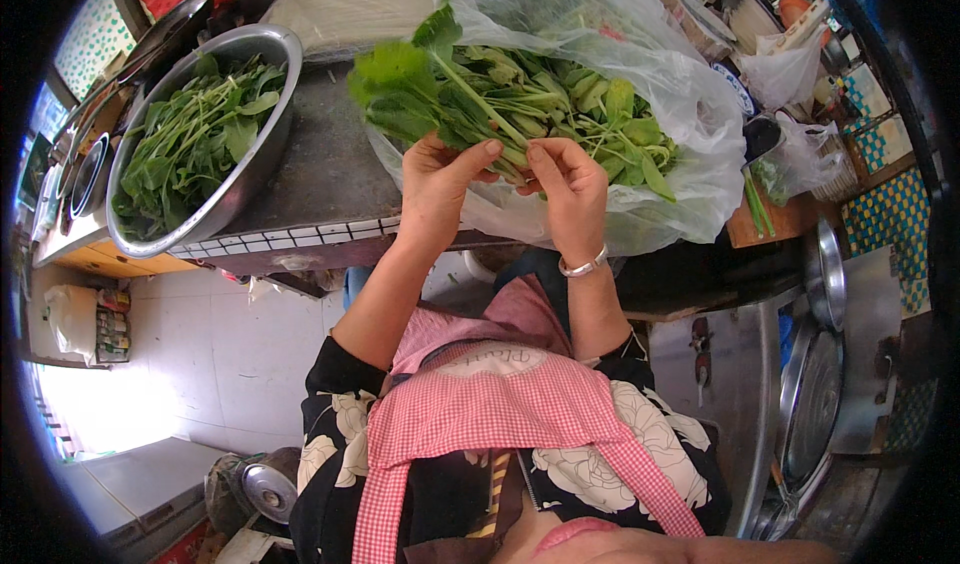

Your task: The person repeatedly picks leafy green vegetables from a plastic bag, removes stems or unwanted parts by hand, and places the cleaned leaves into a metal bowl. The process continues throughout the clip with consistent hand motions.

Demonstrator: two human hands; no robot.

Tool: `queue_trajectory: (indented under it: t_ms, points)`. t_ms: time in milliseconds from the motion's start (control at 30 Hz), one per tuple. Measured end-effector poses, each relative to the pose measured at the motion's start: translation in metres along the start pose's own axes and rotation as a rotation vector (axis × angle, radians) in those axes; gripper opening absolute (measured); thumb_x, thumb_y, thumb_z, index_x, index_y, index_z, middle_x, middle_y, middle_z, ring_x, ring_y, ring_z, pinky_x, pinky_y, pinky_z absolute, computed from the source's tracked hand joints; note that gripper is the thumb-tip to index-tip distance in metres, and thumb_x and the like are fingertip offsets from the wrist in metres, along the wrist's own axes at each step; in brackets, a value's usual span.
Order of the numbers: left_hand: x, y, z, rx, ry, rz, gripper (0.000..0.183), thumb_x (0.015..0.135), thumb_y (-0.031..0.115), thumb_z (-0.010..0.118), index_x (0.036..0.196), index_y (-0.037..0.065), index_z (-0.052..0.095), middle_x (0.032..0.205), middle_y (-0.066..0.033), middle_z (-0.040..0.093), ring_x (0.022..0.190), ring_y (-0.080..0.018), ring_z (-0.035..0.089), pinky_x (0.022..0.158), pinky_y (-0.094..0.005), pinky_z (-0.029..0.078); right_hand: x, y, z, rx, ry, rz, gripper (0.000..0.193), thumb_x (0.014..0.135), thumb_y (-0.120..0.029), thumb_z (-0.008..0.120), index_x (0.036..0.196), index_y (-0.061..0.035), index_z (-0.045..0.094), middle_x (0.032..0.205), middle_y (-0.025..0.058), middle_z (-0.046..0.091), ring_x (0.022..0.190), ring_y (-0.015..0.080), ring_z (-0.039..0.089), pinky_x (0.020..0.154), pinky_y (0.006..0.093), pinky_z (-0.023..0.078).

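Between my two hands is a bunch of leafy greens (455,94), its broad leaves pointing up and to the left. My left hand (447,176) is closed round the stalks, thumb on top. At the stalks' lower end, my right hand (568,177) pinches with thumb and fingers. Just beyond my hands, more greens (620,129) lie in an open clear plastic bag (705,129) spread on the dark counter. To the left stands a metal basin (290,69) with a heap of leafy greens (195,149) in it.
The dark counter (325,154) has a white-tiled front edge. A folded clear plastic bag (345,12) lies at the back. At right, green stalks (757,204) rest by a wooden board (790,221). Metal pans (825,274) and a large lid (812,404) stand lower right.
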State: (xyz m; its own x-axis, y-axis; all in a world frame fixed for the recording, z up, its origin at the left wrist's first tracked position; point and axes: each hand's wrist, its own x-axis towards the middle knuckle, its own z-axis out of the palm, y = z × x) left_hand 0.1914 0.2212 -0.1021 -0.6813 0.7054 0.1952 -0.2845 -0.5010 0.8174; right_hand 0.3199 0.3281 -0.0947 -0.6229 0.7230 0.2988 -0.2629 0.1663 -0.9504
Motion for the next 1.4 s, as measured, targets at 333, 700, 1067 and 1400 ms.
queue_trajectory:
  t_ms: [333,700,1067,1400]
  points:
    - [0.001,-0.006,-0.004,-0.015,0.002,-0.031,0.020,0.094,0.009,0.077,0.111,0.002,0.071,0.104,-0.0070,0.077,0.086,-0.0133,0.072,0.074,-0.0284,0.058,0.000,-0.001,-0.003,-0.019,-0.082,-0.031,0.018,0.102,-0.013,0.069,0.113,0.0012,0.071,0.099,0.0030,0.073,0.086,0.0086,0.067,0.075,0.0244,0.054]
    - [-0.007,-0.002,0.006,-0.003,-0.041,0.026,0.018,0.094,0.003,0.074,0.112,0.000,0.073,0.102,-0.0075,0.076,0.085,-0.0136,0.071,0.073,-0.0287,0.057,0.001,0.002,0.001,0.024,0.112,-0.018,0.021,0.107,-0.018,0.060,0.107,-0.0003,0.071,0.096,0.0044,0.074,0.081,0.0087,0.066,0.074,0.0240,0.050]
    - [-0.005,-0.002,0.003,0.137,-0.032,0.045,0.036,0.093,0.000,0.072,0.129,-0.001,0.069,0.109,-0.0099,0.076,0.094,-0.0144,0.069,0.080,-0.0301,0.056,0.002,-0.008,-0.004,-0.349,-0.112,-0.057,0.013,0.095,-0.006,0.075,0.104,0.0037,0.074,0.090,0.0010,0.074,0.081,0.0047,0.066,0.070,0.0216,0.052]
    - [-0.008,-0.003,0.008,0.148,-0.025,0.018,0.031,0.091,-0.002,0.072,0.122,-0.003,0.071,0.103,-0.0083,0.075,0.088,-0.0163,0.070,0.080,-0.0308,0.056,0.004,0.002,0.001,-0.182,0.066,-0.103,0.015,0.103,-0.013,0.066,0.106,0.0001,0.071,0.089,0.0014,0.073,0.076,0.0044,0.059,0.065,0.0219,0.045]
